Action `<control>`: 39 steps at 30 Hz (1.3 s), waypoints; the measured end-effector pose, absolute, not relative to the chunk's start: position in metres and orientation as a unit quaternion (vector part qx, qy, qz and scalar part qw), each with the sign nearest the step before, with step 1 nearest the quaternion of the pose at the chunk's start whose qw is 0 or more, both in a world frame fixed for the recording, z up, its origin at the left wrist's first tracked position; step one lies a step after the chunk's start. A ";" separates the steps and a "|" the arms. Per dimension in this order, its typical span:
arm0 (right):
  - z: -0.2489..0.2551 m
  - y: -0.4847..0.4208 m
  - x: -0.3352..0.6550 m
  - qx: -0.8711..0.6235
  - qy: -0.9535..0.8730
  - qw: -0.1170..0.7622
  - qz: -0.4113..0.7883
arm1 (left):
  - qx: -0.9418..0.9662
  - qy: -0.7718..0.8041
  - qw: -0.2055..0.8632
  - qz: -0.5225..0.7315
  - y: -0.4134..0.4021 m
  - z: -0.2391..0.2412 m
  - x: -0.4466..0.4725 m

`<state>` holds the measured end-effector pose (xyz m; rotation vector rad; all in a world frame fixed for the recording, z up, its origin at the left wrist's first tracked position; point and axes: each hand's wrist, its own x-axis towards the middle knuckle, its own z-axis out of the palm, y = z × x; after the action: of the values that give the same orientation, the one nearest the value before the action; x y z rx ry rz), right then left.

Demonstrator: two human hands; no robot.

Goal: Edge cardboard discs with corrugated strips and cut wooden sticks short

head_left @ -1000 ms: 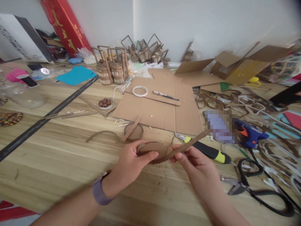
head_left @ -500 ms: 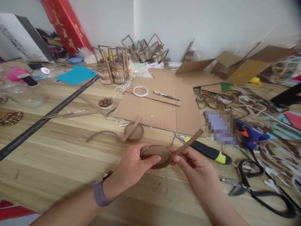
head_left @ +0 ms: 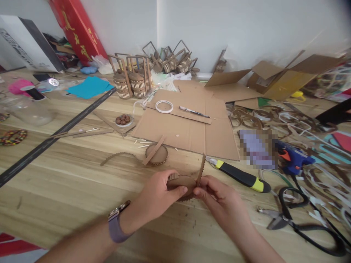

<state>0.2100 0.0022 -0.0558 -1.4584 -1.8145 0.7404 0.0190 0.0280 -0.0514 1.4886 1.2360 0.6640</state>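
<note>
Gripped at its left side by my left hand (head_left: 161,195) is a round cardboard disc (head_left: 182,182), my thumb lying over its face. Along the disc's edge runs a corrugated cardboard strip (head_left: 201,170), whose free end points up and away. My right hand (head_left: 215,195) pinches that strip against the disc's right edge. Just beyond lies a second cardboard disc (head_left: 160,155) with a ridged rim and a flat strip (head_left: 153,150) across it. Left of it, a loose wavy strip (head_left: 119,155) curves over the table.
A utility knife (head_left: 241,175), black-handled scissors (head_left: 287,212) and a blue glue gun (head_left: 294,157) lie at the right. Flat cardboard (head_left: 186,128) bears a tape roll (head_left: 164,101) and pen (head_left: 194,111). Small baskets (head_left: 138,84) stand behind. A nut dish (head_left: 123,120) sits left.
The strip's free end has swung from slanting right to nearly upright. My right hand has moved slightly left and down, closer to the disc's edge.
</note>
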 end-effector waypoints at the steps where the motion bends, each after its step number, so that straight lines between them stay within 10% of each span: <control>1: -0.056 0.002 0.209 -0.561 -0.697 0.341 0.289 | 0.616 0.515 0.523 0.286 0.028 -0.051 0.018; 17: -0.058 -0.003 0.223 -0.525 -0.595 0.472 0.385 | 0.645 0.466 0.510 0.326 0.026 -0.045 0.012; 39: -0.050 -0.010 0.206 -0.515 -0.672 0.419 0.328 | 0.650 0.417 0.584 0.251 0.016 -0.047 0.022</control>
<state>0.2063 -0.0101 -0.0497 -1.2917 -1.6842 0.8218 0.0222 0.0160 -0.0471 1.5163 0.9743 0.5855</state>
